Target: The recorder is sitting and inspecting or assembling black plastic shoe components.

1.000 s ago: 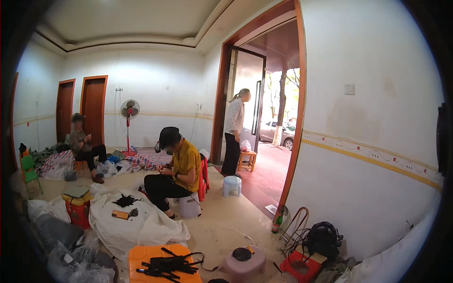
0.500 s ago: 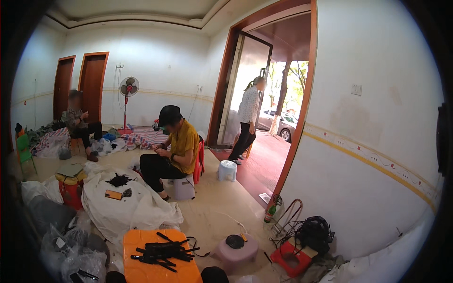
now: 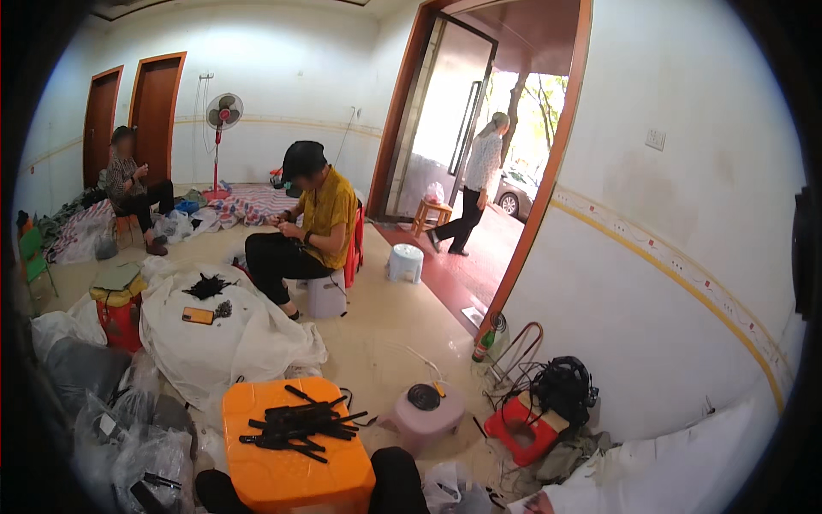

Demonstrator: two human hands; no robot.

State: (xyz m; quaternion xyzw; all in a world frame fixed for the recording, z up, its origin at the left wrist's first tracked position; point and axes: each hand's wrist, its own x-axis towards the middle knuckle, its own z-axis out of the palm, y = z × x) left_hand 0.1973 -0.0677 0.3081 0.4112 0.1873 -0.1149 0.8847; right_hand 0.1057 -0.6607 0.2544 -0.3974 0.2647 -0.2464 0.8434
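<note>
My left hand is out of view. At the lower edge a small skin-toned patch, seemingly part of my right hand (image 3: 539, 503), shows beside white material; its fingers cannot be made out. Between my dark-clad knees stands an orange plastic stool (image 3: 300, 484). A loose pile of narrow black strips (image 3: 304, 426) lies across its top, several jutting out at angles. No hand touches the pile.
A pink stool (image 3: 432, 420) holds a dark coil. Right of it sit a red stool (image 3: 509, 433) and a black cable bundle (image 3: 565, 385). Clear plastic bags (image 3: 128, 454) lie left. Ahead, a seated person (image 3: 321, 218) works by a white sheet (image 3: 205, 360); another sits far left.
My view has tilted down, showing more of the orange stool and my knees. The person at the doorway has stepped further outside. The skin-toned patch has come into view at the lower edge.
</note>
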